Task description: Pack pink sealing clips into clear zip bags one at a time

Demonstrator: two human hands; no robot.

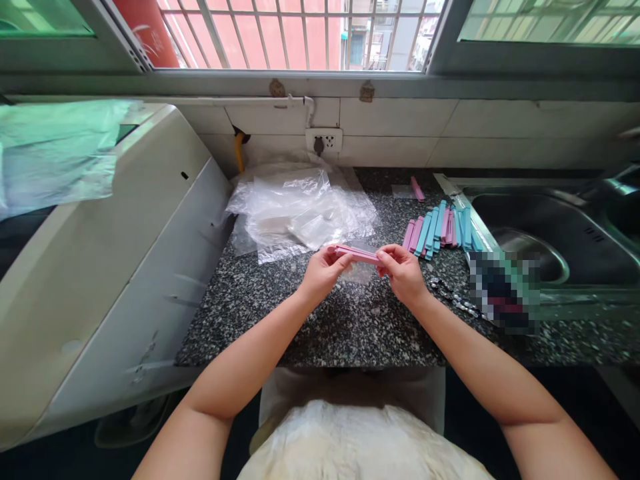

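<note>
Between both hands I hold a pink bag sealing clip (pixel 357 254) level above the counter. My left hand (pixel 324 270) pinches its left end, thumb in front. At its right end, my right hand (pixel 403 272) is closed on it with thumb and fingers. A small piece of clear plastic (pixel 357 273) shows just below the clip; I cannot tell whether it is clamped in it. Right of my right hand lies a pile of pink and blue bag clips (pixel 440 228). One more pink clip (pixel 417 189) rests behind the pile, beside a small clear bag (pixel 401 192).
Clear plastic bags (pixel 305 210) are heaped at the back left of the speckled granite counter (pixel 280 307). A metal sink (pixel 550 233) borders the right. A chain (pixel 460 300) and a blurred-out object (pixel 505 293) lie near it. A large white appliance (pixel 150 220) stands left.
</note>
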